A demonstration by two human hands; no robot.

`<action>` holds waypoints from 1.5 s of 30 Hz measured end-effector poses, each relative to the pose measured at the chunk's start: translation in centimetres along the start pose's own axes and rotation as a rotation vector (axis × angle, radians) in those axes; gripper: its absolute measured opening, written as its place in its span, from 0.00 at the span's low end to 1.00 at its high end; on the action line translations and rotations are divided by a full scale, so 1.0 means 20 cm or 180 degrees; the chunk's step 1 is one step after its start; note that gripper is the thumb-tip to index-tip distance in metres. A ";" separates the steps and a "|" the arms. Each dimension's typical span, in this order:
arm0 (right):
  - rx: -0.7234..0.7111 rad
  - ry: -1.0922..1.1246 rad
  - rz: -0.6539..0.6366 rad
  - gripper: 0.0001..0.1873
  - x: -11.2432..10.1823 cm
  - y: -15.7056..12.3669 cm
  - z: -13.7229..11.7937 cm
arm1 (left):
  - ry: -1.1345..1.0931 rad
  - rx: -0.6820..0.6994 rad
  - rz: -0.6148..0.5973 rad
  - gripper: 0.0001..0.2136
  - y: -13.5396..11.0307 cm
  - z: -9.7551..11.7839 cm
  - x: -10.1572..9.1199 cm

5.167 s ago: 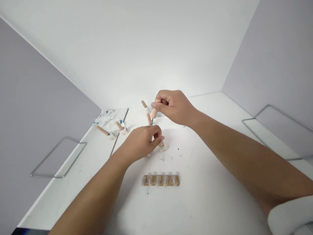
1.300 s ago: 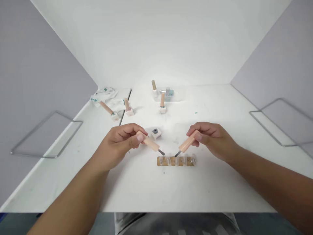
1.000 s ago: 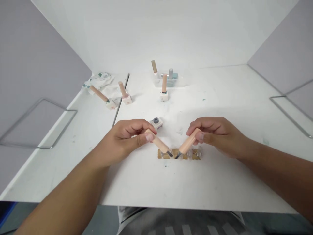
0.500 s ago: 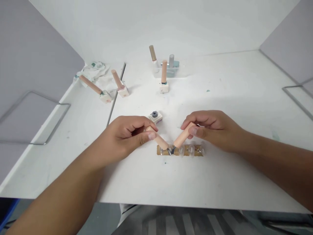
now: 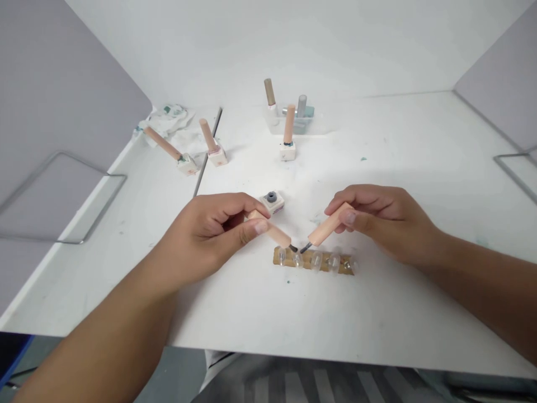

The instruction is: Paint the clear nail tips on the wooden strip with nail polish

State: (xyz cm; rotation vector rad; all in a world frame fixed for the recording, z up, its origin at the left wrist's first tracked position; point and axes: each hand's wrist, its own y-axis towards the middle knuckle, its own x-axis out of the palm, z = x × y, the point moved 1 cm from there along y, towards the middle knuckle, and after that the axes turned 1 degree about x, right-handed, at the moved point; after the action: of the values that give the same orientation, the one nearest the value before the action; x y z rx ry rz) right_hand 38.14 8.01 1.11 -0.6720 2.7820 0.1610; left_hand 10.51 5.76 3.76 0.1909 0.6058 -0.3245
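Note:
My left hand pinches the peach cap of a nail polish brush, whose dark bristles point down to the right. A second peach-capped nail polish brush is gripped in my right hand, slanting down to the left. The two dark tips are close together with a small gap between them. Just under them lies a brown strip carrying several clear nail tips. An uncapped white polish bottle with a grey neck stands behind my left fingers.
Peach-capped white bottles stand farther back, the leftmost with its cap leaning. A clear tray at the rear holds more bottles. Crumpled stained tissue lies back left. Metal wire frames flank the white table.
The two brush tips, crossed or touching low over the strip before, are now lifted and slightly apart. My right hand has shifted to the right; the whole view has moved a little.

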 end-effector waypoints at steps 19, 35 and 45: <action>-0.1270 -0.0750 -0.0120 0.06 0.00 -0.02 -0.02 | 0.0038 0.0383 -0.0134 0.06 -0.02 -0.01 -0.03; -0.1695 -0.0711 -0.0084 0.06 0.00 -0.03 -0.02 | 0.0265 0.0904 0.0067 0.06 -0.01 0.01 -0.01; -0.1967 -0.0895 -0.0123 0.06 -0.01 -0.02 -0.03 | 0.0498 0.1316 -0.0239 0.04 0.00 0.05 -0.04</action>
State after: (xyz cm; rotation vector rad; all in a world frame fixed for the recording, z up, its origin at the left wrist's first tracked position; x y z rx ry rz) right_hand 38.33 7.53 1.66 -0.7605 2.4310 1.0474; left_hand 10.52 5.71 5.05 0.5960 0.6970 -0.5095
